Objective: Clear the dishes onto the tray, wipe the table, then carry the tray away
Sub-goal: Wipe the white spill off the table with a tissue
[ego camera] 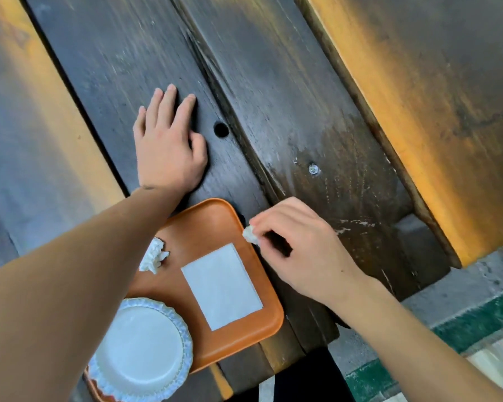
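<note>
We look steeply down from our head, close over the dark wooden table, its planks running from six toward eleven o'clock. Our forearms enter from six; the orange tray sits nearest us.

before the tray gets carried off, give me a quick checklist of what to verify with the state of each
1. Paper plate on the orange tray: ok, though it overhangs the near edge.
2. Crumpled napkin and flat white sheet on the tray: ok.
3. Small wad of tissue in the right hand: not ok, pinched at the tray's edge, not dropped in.
4. Left hand free to grip: not ok, flat on the wooden table.
5. Table wiped: cannot tell; pale streaks show near the screw.
6. Tray fully supported: cannot tell.
</note>
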The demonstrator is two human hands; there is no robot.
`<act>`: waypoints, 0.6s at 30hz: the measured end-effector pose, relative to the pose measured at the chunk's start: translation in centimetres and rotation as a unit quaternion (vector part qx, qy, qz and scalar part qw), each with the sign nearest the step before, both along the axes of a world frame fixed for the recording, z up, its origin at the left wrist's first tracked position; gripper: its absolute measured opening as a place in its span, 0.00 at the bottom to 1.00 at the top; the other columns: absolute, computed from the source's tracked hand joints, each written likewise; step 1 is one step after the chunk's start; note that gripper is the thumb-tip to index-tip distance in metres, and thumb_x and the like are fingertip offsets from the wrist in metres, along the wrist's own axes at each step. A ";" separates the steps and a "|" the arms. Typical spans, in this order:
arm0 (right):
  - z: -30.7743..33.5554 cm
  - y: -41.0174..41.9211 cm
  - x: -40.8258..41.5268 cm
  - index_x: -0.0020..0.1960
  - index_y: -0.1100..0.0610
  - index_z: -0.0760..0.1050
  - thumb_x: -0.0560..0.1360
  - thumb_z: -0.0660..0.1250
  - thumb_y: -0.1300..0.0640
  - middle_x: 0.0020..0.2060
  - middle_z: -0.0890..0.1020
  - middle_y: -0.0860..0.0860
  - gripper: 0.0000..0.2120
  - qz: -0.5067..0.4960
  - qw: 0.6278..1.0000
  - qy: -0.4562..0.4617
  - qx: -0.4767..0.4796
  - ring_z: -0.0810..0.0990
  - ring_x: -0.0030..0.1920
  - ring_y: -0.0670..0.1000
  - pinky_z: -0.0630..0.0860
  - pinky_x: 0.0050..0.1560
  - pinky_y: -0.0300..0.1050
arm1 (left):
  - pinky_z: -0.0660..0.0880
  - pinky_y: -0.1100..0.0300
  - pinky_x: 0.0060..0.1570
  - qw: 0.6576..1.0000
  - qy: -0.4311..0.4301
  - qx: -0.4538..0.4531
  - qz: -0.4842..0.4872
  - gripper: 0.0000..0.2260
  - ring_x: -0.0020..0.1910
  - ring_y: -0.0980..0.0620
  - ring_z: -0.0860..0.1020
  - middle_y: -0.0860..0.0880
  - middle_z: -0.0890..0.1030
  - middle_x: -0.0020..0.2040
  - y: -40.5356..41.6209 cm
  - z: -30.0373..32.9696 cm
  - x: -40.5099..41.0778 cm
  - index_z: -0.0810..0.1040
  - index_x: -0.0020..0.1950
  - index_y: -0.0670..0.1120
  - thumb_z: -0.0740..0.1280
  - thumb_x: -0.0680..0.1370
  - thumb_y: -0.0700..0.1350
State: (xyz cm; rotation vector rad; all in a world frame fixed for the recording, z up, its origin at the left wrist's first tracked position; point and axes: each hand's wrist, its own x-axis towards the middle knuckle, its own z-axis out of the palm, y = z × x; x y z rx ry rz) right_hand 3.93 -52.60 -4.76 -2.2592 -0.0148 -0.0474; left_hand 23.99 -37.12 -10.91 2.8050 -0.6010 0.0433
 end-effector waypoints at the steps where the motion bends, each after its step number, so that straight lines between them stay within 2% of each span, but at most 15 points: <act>1: -0.1 1.8 1.1 0.46 0.59 0.81 0.75 0.69 0.65 0.45 0.84 0.49 0.03 -0.012 1.000 -0.019 -0.006 0.80 0.49 0.54 0.76 0.50 0.51 | 0.54 0.44 0.79 1.000 0.001 0.001 -0.002 0.28 0.81 0.43 0.59 0.44 0.65 0.80 -0.1 0.0 0.0 0.70 0.77 0.48 0.55 0.77 0.49; 5: -1.1 6.6 3.4 0.45 0.55 0.81 0.75 0.67 0.61 0.43 0.83 0.48 0.04 -0.017 0.994 -0.058 -0.088 0.78 0.46 0.56 0.71 0.43 0.52 | 0.54 0.43 0.79 1.000 -0.002 0.010 -0.005 0.27 0.81 0.44 0.59 0.44 0.65 0.80 0.1 0.0 0.2 0.69 0.77 0.48 0.55 0.77 0.49; 9: -1.9 7.9 3.2 0.44 0.55 0.80 0.75 0.67 0.61 0.40 0.80 0.50 0.04 -0.012 0.988 -0.044 -0.148 0.76 0.44 0.57 0.68 0.41 0.53 | 0.53 0.44 0.79 1.000 -0.008 0.013 -0.007 0.27 0.81 0.44 0.59 0.44 0.65 0.80 0.4 -0.3 0.3 0.69 0.77 0.49 0.55 0.78 0.49; 18: -2.3 8.6 3.0 0.44 0.56 0.78 0.73 0.67 0.62 0.41 0.79 0.50 0.03 -0.029 0.987 -0.015 -0.159 0.74 0.42 0.56 0.71 0.41 0.53 | 0.54 0.44 0.79 1.000 -0.017 -0.005 -0.006 0.26 0.80 0.43 0.61 0.44 0.67 0.79 0.6 -0.5 0.2 0.71 0.76 0.48 0.55 0.78 0.48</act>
